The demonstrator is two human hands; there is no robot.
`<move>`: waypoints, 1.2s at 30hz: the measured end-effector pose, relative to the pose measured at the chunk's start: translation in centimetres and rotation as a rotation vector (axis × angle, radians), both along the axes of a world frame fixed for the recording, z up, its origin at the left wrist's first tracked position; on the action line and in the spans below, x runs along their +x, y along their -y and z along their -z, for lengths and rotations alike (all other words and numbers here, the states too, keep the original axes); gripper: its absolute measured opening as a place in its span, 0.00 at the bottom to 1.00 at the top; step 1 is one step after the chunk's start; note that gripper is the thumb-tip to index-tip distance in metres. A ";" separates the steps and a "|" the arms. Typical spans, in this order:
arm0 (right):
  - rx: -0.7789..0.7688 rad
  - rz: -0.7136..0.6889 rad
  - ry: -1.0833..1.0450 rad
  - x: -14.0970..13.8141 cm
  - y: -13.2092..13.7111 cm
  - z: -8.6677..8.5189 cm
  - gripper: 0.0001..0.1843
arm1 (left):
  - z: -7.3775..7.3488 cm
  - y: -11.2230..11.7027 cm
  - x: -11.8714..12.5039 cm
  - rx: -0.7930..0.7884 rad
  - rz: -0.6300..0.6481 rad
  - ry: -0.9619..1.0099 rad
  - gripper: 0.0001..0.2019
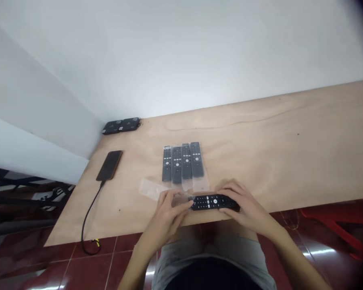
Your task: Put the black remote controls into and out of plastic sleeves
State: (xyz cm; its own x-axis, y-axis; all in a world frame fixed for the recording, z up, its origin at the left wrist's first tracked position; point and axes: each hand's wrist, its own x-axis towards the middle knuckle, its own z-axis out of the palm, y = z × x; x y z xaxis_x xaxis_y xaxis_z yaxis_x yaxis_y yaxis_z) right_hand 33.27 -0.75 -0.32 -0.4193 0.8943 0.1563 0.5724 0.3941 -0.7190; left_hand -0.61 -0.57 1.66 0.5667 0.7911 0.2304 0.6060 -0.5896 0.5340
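Observation:
A black remote control [210,201] lies crosswise at the near edge of the wooden table [290,141]. My right hand [243,203] grips its right end, fingers curled over it. My left hand [169,209] pinches the mouth of a clear plastic sleeve [153,189] at the remote's left end. Just beyond, several black remotes in clear sleeves [183,163] lie side by side in a row.
A dark phone [109,165] lies at the left with a black cable [89,217] running off the table edge. A flat black device [121,125] sits at the far left corner by the white wall. Red floor tiles and a red object [335,225] show below.

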 end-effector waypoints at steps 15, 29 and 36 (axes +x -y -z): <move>-0.001 0.005 0.015 -2.0 -0.6 0.1 0.22 | 1.9 -1.5 0.1 0.181 -0.020 0.102 0.22; -0.049 -0.027 0.011 -3.1 -1.1 -0.4 0.22 | 0.1 0.0 0.8 0.026 0.070 0.033 0.22; -0.040 -0.044 0.004 -2.8 -1.0 0.2 0.24 | 0.7 -0.5 -1.2 0.056 -0.045 0.020 0.33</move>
State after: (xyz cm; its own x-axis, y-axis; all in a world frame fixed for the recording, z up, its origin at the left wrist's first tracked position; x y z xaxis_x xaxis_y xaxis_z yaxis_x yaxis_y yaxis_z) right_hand 30.51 0.25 -0.56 -0.4590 0.8804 0.1192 0.5578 0.3900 -0.7326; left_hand -1.77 -0.02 1.00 0.5252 0.8014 0.2860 0.6222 -0.5910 0.5134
